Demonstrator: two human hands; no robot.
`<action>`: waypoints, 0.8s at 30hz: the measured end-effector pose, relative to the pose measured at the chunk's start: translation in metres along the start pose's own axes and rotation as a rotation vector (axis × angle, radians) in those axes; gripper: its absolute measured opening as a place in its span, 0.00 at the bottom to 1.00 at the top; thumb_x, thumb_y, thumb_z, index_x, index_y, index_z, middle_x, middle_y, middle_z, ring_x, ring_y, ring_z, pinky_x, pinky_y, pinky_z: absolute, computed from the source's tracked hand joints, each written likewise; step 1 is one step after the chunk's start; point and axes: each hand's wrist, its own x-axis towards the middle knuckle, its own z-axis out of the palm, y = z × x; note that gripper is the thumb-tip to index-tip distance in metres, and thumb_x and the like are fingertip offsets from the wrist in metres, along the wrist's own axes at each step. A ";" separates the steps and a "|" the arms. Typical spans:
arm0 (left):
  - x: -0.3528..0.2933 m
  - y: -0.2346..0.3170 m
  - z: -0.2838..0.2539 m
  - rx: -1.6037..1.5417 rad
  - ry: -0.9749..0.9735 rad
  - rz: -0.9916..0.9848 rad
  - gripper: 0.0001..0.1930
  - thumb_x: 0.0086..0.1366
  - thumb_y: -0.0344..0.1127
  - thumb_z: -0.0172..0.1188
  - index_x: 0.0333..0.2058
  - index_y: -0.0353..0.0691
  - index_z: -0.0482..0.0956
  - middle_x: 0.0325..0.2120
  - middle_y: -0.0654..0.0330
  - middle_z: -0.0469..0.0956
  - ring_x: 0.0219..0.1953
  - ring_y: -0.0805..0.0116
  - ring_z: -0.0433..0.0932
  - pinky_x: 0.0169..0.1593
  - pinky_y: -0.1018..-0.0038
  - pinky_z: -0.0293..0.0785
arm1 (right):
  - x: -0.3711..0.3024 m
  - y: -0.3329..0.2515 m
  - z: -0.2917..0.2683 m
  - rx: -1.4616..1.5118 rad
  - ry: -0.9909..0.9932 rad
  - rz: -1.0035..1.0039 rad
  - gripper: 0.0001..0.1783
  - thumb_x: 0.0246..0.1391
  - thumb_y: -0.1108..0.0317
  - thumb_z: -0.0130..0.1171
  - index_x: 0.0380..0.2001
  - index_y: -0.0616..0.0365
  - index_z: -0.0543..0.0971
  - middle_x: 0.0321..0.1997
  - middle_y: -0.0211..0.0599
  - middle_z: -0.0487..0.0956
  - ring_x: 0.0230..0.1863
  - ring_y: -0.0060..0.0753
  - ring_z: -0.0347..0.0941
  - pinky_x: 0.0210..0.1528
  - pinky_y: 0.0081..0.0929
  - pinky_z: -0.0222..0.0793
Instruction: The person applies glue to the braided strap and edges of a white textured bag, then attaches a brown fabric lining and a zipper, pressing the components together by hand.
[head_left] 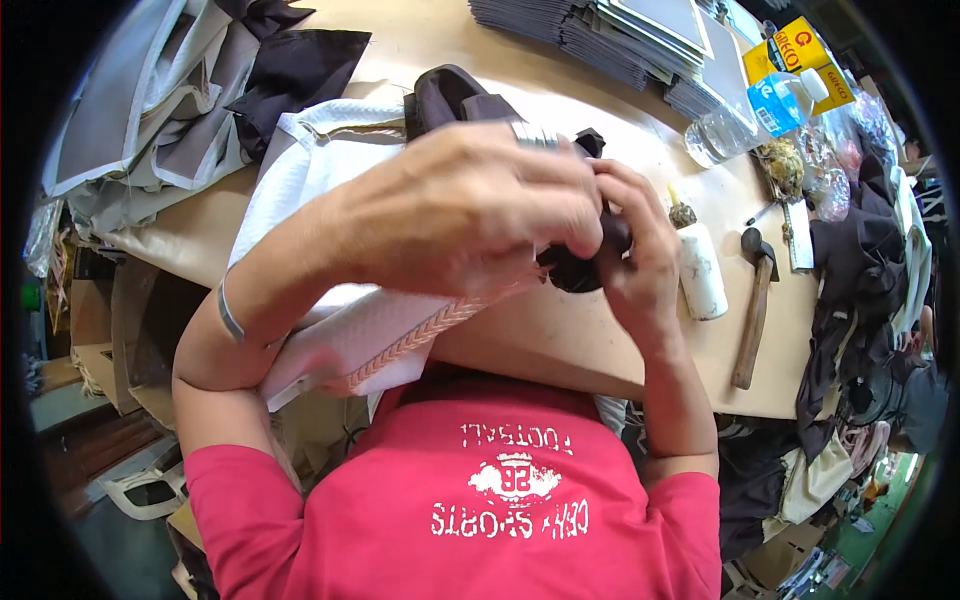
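A dark, glossy, bunched piece (578,272) is between my two hands over the table; it looks like leather or cloth, but I cannot tell its kind. My right hand (642,245) has its fingers curled around the right side of this piece. My left hand (480,205), somewhat blurred, is closed at its upper left, the fingertips bent down against it. A white textured bag-like piece (290,190) with a braided tan trim (420,338) lies under my left forearm. Behind my left hand, a dark looped strap-like part (445,95) shows; its join to the held piece is hidden.
On the right lie a hammer (752,315), a white squeeze bottle (703,272), a ruler (798,237) and a clear water bottle (735,132). A yellow tin (805,60) and stacked grey panels (610,50) stand farther back. Grey and dark fabric pieces (190,110) cover the far left.
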 end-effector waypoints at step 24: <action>0.003 0.015 -0.022 -0.528 -0.233 -0.395 0.17 0.45 0.26 0.61 0.37 0.32 0.73 0.33 0.57 0.75 0.37 0.71 0.73 0.41 0.79 0.67 | 0.035 -0.018 -0.010 0.277 0.063 0.022 0.19 0.34 0.70 0.61 0.34 0.59 0.69 0.21 0.38 0.75 0.21 0.33 0.72 0.24 0.23 0.66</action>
